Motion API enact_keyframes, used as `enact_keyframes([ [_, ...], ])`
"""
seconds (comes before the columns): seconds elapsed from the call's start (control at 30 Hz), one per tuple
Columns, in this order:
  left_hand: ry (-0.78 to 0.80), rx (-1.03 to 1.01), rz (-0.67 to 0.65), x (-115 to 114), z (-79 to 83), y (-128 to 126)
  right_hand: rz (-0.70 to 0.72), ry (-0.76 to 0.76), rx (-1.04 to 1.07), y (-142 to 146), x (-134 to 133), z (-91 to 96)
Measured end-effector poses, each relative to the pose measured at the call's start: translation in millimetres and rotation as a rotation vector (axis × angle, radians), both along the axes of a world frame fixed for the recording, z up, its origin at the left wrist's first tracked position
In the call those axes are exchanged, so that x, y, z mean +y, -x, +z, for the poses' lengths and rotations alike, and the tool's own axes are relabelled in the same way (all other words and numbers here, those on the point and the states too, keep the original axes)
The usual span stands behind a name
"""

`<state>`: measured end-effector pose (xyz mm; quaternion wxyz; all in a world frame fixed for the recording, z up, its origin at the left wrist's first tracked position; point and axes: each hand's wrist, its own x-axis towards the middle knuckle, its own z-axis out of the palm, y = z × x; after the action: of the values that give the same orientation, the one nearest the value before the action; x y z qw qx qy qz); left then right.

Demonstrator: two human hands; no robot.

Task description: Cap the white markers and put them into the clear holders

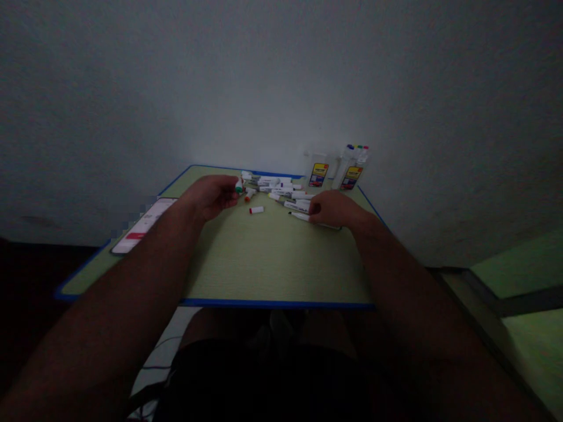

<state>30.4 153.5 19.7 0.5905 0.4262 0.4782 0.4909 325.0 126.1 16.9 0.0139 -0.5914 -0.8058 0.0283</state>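
1. A dim, faintly grainy pale wall [272, 76] stands behind a light green table [264, 264] with a blue rim and a fine streaked surface.
2. The left forearm covers part of a flat, pale-screened device [145, 225] at the table's left; its display is too blurred to read.
3. The left hand [213, 196] has its fingertips closed on a short white cap [239, 185] with a green end; its thumb is partly lost in shadow.
4. The right hand [334, 208] is clamped on an uncapped white marker [299, 217], dark tip pointing left, at the near edge of the pile; the fingers hide its middle.
5. Slim white markers [281, 186] overlap near the wall, too jumbled to count.
6. A red-ended cap [256, 210] and an orange-ended one [250, 195] lie between the hands.
7. Two clear containers stand behind the right hand: a labelled box [318, 174], contents hard to discern, and a tilted case [352, 174] showing blue, green and red ends at its top.
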Motion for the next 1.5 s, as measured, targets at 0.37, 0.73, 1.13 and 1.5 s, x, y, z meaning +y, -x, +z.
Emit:
enact_keyframes([
  [0.37,-0.007,-0.009,0.043,-0.8,-1.1,-2.8,0.077,0.029,0.067,2.9,-2.3,1.3],
  [0.73,-0.017,0.014,-0.001,-2.3,-2.8,-3.7,-0.277,0.144,1.031,22.0,1.5,-1.1],
  [1.13,-0.045,0.020,-0.030,-0.3,-8.4,-4.3,-0.396,0.251,1.347,22.2,6.8,-3.0],
  [1.5,-0.007,-0.053,-0.062,-0.5,-9.0,-5.5,-0.385,0.265,1.368,23.7,5.4,-2.6],
])
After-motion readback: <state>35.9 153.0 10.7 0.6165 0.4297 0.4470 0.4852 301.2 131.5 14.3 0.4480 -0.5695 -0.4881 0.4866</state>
